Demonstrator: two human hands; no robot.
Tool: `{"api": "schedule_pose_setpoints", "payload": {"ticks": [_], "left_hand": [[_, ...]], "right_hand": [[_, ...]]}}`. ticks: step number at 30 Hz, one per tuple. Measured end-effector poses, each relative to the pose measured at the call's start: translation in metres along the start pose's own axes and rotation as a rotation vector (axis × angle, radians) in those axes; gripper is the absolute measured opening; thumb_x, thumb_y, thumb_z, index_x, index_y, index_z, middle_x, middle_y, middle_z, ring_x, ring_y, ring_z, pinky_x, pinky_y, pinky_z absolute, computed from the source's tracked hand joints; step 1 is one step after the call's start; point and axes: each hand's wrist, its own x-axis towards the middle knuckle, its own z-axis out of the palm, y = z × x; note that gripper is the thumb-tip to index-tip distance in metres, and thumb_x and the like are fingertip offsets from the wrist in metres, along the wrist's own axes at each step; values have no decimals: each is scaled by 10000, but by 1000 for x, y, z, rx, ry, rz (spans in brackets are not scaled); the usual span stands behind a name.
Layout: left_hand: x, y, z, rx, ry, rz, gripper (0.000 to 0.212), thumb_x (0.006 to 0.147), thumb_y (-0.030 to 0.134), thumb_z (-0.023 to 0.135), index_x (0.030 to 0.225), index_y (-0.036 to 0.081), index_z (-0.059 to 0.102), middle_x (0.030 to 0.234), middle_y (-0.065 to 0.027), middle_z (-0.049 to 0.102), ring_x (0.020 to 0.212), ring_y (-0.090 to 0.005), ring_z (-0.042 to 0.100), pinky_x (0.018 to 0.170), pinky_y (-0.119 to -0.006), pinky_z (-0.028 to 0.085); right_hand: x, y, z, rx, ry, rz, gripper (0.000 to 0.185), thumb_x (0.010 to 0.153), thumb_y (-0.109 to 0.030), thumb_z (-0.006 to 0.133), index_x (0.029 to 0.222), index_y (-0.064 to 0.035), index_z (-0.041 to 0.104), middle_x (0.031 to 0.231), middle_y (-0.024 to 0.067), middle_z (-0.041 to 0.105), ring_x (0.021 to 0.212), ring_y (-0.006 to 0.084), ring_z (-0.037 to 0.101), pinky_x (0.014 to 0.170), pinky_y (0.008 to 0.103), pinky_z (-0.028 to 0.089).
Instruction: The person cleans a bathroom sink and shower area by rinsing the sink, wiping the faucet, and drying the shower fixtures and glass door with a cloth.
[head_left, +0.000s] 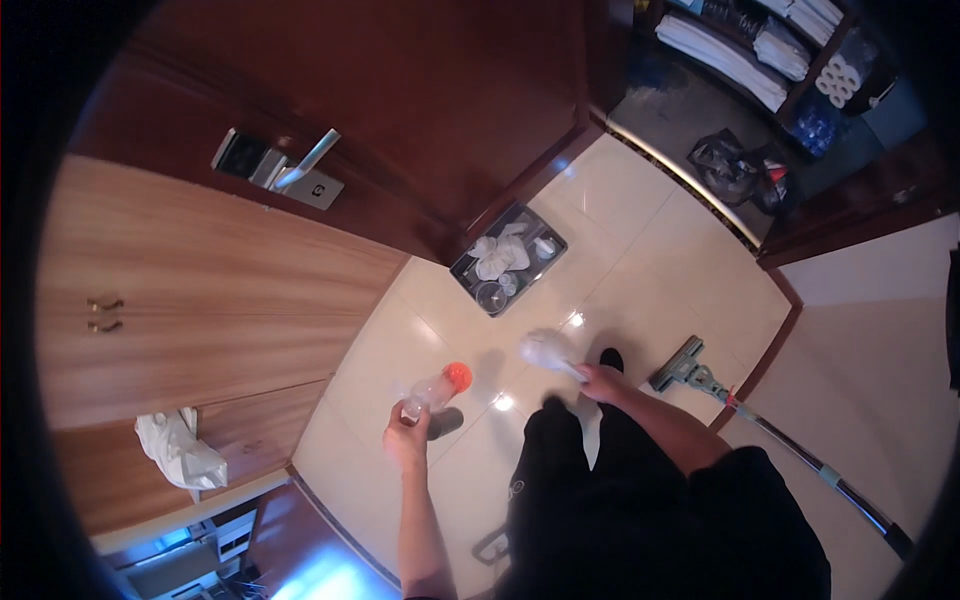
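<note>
My left hand (407, 439) grips one end of a clear plastic bottle (429, 395), thumb and fingers around it. The bottle's far end (457, 376) is bright orange. Just beside the fingers is a dark grey cylindrical object (445, 424); whether I touch it cannot be told. My right hand (602, 383) is closed around the handle of a white brush-like tool (546, 351) with a blurred, rounded head. A pale, blade-shaped piece (590, 435) shows below that hand, in front of my dark trousers.
Ahead on the tiled floor (637, 255) sits a dark tray (556, 268) of white cloths and cups. To the right, a squeegee-type mop (679, 365) leans. A wooden cabinet (225, 285) and a door handle (307, 159) are at left. Black bags (724, 165) lie beyond the threshold.
</note>
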Motion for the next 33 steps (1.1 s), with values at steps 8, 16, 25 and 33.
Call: {"api": "schedule_pose_setpoints", "payload": {"ticks": [8, 16, 25, 33], "left_hand": [[133, 54, 47, 7, -25, 319, 357, 572, 318, 726, 848, 120, 617, 499, -23, 552, 449, -167, 544, 450, -300, 437], [228, 127, 150, -115, -143, 612, 337, 545, 218, 761, 828, 121, 605, 449, 13, 488, 409, -151, 498, 431, -273, 424], [303, 204, 293, 103, -273, 970, 326, 592, 372, 729, 804, 144, 631, 438, -2, 494, 390, -189, 498, 392, -310, 390], [302, 263, 401, 498, -485, 1158, 387, 585, 478, 652, 777, 142, 629, 642, -109, 612, 616, -287, 608, 546, -387, 480]], "right_hand": [[189, -89, 74, -234, -71, -23, 284, 774, -120, 456, 1048, -56, 495, 734, 120, 592, 691, 262, 611, 548, 408, 479], [322, -30, 179, -356, 241, 199, 130, 782, -155, 478, 833, -91, 579, 641, 59, 563, 557, 205, 577, 438, 347, 438], [262, -38, 118, -14, 211, 95, 650, 714, -170, 600, 1286, -97, 301, 1303, 161, 312, 1168, 330, 350, 826, 402, 398], [151, -13, 76, 352, 249, 506, 605, 721, -136, 582, 1260, -83, 311, 1292, 150, 328, 1121, 318, 401, 878, 382, 398]]}}
